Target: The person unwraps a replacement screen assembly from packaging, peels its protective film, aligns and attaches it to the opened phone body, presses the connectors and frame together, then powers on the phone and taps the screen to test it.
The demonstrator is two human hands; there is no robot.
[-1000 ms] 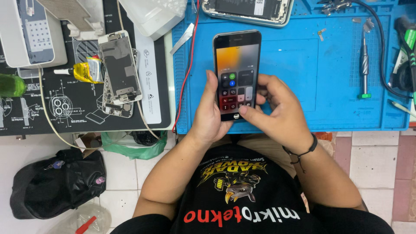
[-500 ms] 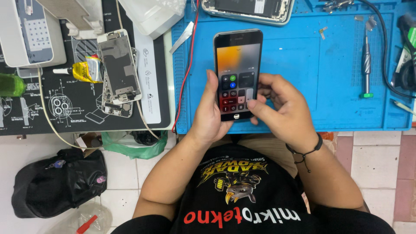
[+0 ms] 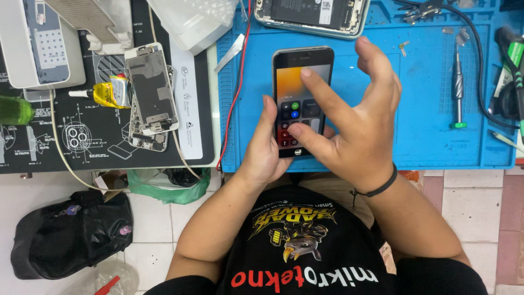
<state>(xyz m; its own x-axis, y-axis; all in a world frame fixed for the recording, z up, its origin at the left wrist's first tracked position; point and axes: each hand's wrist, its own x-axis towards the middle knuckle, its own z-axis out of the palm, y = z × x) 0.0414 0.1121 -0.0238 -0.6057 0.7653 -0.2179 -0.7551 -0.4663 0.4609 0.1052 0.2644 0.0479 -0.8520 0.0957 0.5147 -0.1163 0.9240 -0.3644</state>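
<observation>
Black-framed smartphone (image 3: 302,101), screen lit with control tiles, sits clamped in the left hand (image 3: 266,155) above the blue silicone mat (image 3: 420,114); right hand (image 3: 349,128), fingers spread, touches the glass. Reassembly looks finished, testing underway.

Object: a dark-framed smartphone (image 3: 302,87), slim and rectangular with rounded corners.
Screen: lit, with an orange-to-grey background and a panel of round and square control tiles (green, blue and red among them) spread over the lower half.
Pose: held face up, long axis running away from the body, roughly level above the blue mat.
Support: gripped along its left edge and lower end by the left hand (image 3: 266,155), whose thumb is laid against the frame.
Contact: the lower tiles are touched by the right hand (image 3: 349,125) thumb; the index finger is stretched over the upper screen.
Cover: the lower right part is hidden by the right hand.
</observation>
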